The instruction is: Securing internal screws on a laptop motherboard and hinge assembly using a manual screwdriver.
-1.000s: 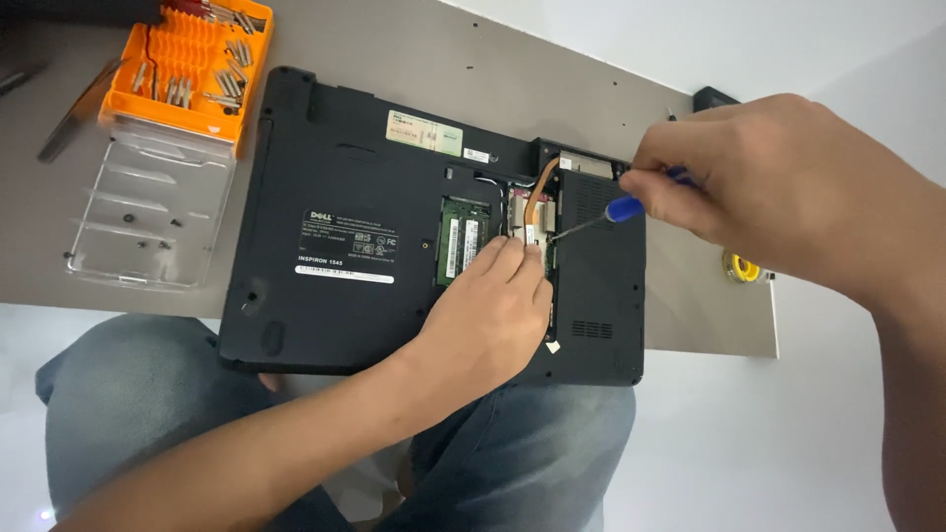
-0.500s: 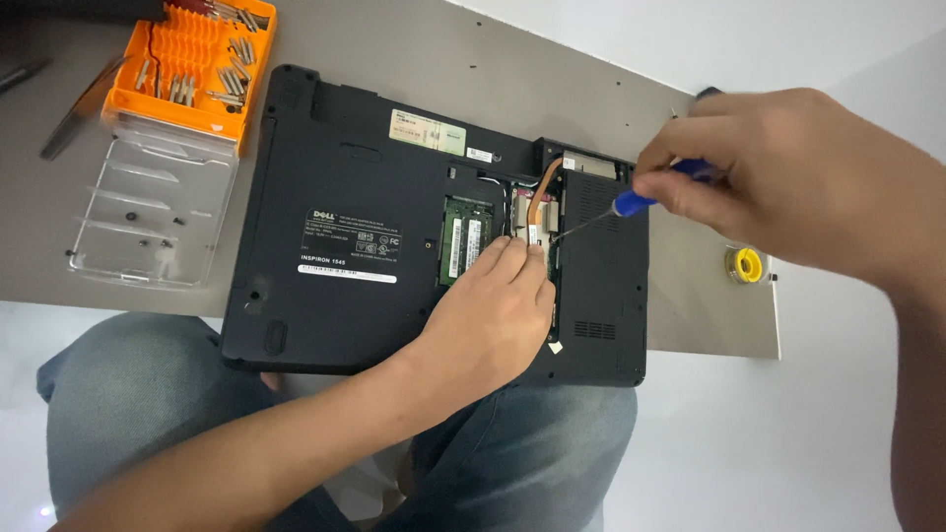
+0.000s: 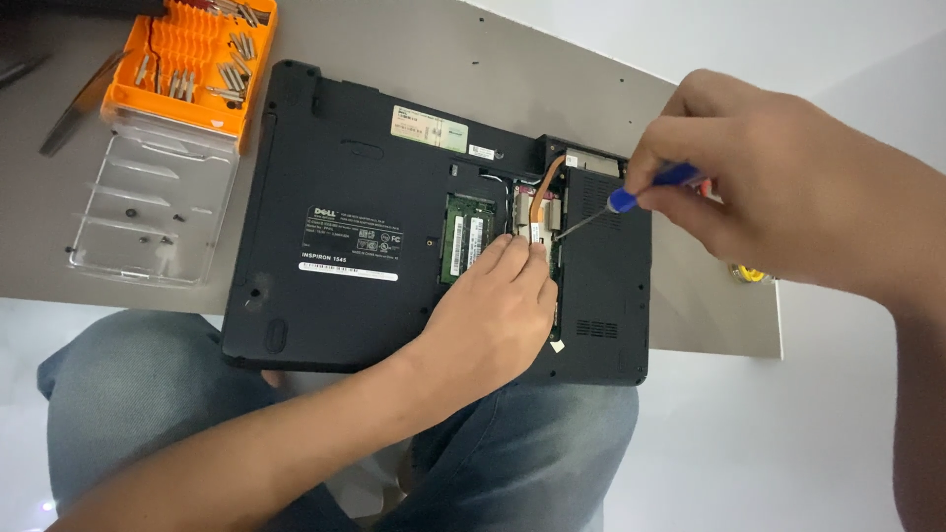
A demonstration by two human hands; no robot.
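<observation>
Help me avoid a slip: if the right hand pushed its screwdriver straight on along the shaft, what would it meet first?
Probably the left hand's fingertips, just beyond the screwdriver tip in the open laptop bay; depth is unclear.

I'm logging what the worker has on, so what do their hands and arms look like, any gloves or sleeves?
Both hands are bare: no gloves on the left hand or the right hand. No rings, watch or bands show. Both forearms are uncovered as far as the picture reaches, so no sleeves are visible. Blue jeans cover the legs below the table.
</observation>
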